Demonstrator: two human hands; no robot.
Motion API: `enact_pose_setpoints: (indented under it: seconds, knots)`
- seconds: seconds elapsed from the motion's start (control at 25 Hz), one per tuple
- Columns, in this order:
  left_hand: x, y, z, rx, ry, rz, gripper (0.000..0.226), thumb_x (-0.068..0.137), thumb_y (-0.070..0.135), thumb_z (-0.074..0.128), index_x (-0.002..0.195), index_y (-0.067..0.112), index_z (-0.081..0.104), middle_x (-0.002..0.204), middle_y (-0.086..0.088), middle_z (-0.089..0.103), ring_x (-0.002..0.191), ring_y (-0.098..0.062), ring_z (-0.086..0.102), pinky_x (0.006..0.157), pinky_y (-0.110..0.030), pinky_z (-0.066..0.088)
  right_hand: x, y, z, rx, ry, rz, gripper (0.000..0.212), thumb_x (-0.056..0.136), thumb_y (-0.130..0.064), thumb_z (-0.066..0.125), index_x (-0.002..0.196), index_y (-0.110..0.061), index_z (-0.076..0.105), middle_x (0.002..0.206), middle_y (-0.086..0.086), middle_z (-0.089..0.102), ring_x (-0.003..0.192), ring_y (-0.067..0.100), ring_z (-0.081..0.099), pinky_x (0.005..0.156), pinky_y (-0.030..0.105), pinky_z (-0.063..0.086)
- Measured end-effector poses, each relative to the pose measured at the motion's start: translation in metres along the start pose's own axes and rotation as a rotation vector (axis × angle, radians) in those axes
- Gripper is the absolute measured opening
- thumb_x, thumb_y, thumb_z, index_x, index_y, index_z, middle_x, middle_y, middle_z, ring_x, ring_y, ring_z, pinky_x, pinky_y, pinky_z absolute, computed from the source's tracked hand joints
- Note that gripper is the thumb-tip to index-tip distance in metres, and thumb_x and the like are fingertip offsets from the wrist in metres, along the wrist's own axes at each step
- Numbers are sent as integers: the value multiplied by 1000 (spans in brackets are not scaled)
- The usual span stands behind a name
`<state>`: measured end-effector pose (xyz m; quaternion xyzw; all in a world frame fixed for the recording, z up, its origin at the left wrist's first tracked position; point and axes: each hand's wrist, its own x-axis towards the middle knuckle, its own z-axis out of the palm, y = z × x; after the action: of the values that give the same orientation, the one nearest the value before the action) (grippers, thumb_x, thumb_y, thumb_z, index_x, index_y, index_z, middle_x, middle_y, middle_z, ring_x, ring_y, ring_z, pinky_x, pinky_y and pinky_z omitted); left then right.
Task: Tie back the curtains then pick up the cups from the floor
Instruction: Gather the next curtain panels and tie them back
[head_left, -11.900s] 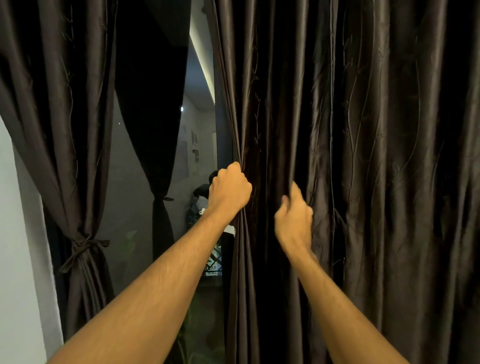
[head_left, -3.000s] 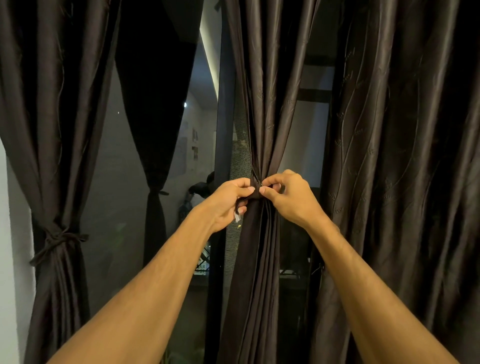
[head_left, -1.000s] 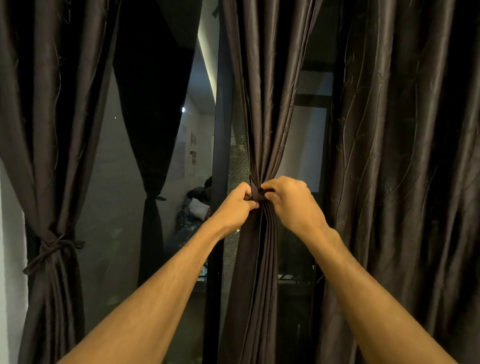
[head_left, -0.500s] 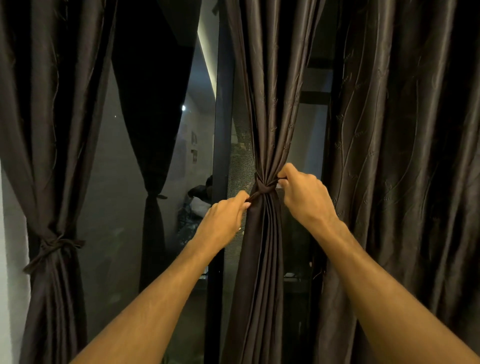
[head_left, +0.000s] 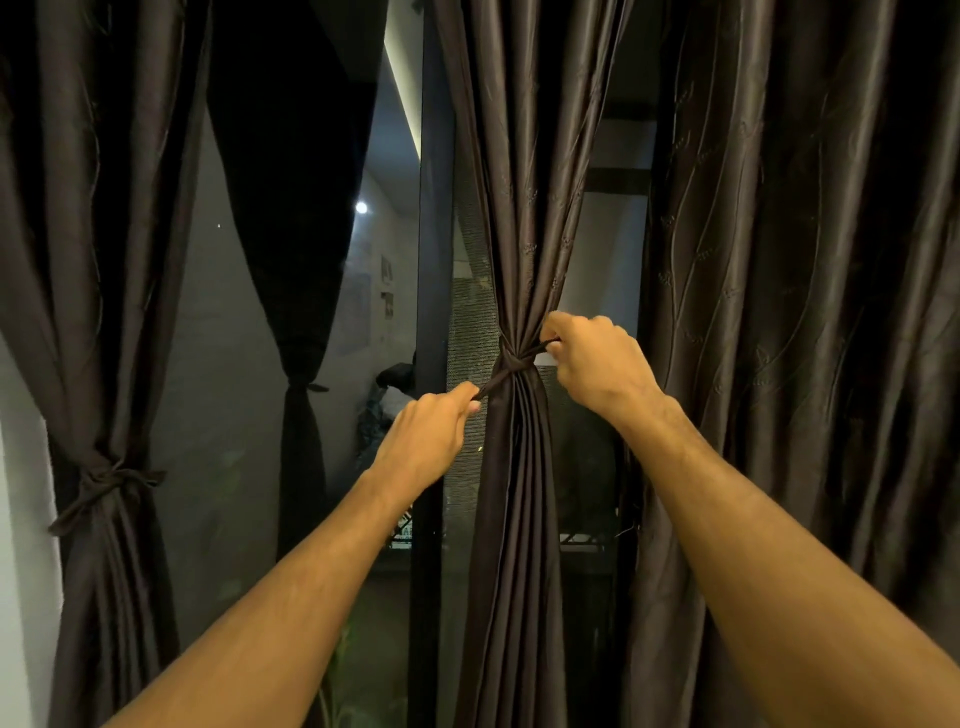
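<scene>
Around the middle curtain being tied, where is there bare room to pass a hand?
Free: above the right hand, the gap between the middle curtain and the right curtain; also the wide stretch between the left curtain and the window post. Crowded: at the tie, where the left hand and the right hand each pinch an end.

dark satiny cloth curtain, glossy window glass

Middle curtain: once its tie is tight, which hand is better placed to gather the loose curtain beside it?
Probably right. The right hand grips the tie beside the loose curtain; the left hand pulls its other end beyond the middle curtain.
</scene>
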<state>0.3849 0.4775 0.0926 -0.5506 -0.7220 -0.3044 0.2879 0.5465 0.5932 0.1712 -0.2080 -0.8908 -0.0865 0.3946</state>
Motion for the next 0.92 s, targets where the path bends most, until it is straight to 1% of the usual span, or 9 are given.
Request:
enact_pose_setpoints:
  seconds: [0.08, 0.24, 0.4, 0.48, 0.6, 0.64, 0.72, 0.84, 0.92]
  knots:
    - [-1, 7, -1, -44, -21, -42, 21, 104, 32, 35, 101, 15, 48, 73, -7, 58, 64, -29, 55, 63, -49, 50, -3, 0, 2, 108, -18, 48, 20, 100, -14, 48, 116, -16, 61, 109, 14, 66, 99, 36, 62, 84, 46, 52]
    - [-11, 23, 4, -156, -50, -132, 22, 102, 37, 38, 109, 19, 47, 75, -2, 59, 71, -25, 58, 65, -43, 49, -14, -4, 12, 216, 13, 79, 25, 101, -18, 49, 123, -19, 59, 114, 13, 67, 104, 36, 61, 87, 50, 52]
    - [-17, 33, 16, -330, -49, -275, 36, 95, 52, 44, 84, 18, 44, 67, -1, 53, 59, -18, 52, 57, -41, 46, -27, -3, 26, 242, 10, 107, 24, 99, -24, 51, 121, -16, 57, 106, 14, 68, 97, 37, 64, 81, 51, 54]
    - [-23, 43, 21, -486, -52, -352, 42, 92, 56, 48, 80, 15, 44, 64, -4, 53, 56, -16, 51, 57, -42, 48, -35, 3, 31, 258, -17, 118, 27, 98, -24, 53, 123, -17, 58, 110, 12, 70, 100, 35, 65, 84, 50, 54]
    - [-34, 60, 27, -603, -69, -447, 44, 91, 55, 52, 81, 12, 51, 62, -2, 58, 52, -8, 55, 54, -22, 48, -51, 12, 40, 280, -105, 120, 28, 95, -25, 54, 122, -21, 59, 112, 9, 70, 103, 31, 66, 87, 49, 55]
    - [-38, 64, 30, -594, -77, -462, 45, 90, 55, 52, 78, 12, 54, 59, 0, 59, 52, -6, 57, 57, -21, 47, -57, 14, 43, 286, -143, 115, 25, 95, -25, 54, 118, -22, 60, 109, 8, 71, 101, 30, 66, 85, 48, 55]
    - [-45, 72, 37, -564, -100, -478, 43, 90, 53, 54, 72, 14, 56, 57, 1, 60, 52, -6, 56, 61, -24, 49, -70, 17, 50, 292, -210, 103, 18, 93, -25, 54, 110, -23, 62, 104, 6, 71, 95, 29, 66, 82, 47, 56]
    - [-55, 84, 48, -536, -130, -482, 29, 91, 40, 59, 75, 16, 56, 58, 3, 61, 52, -4, 53, 60, -25, 49, -91, 20, 57, 293, -270, 101, 18, 91, -20, 56, 106, -21, 65, 101, 4, 70, 93, 27, 65, 82, 44, 55]
    - [-56, 92, 54, -534, -143, -481, 17, 89, 29, 61, 77, 17, 58, 59, 4, 61, 54, -5, 56, 63, -32, 53, -104, 23, 58, 287, -291, 102, 18, 90, -17, 55, 103, -21, 66, 99, 3, 69, 93, 26, 65, 81, 42, 55]
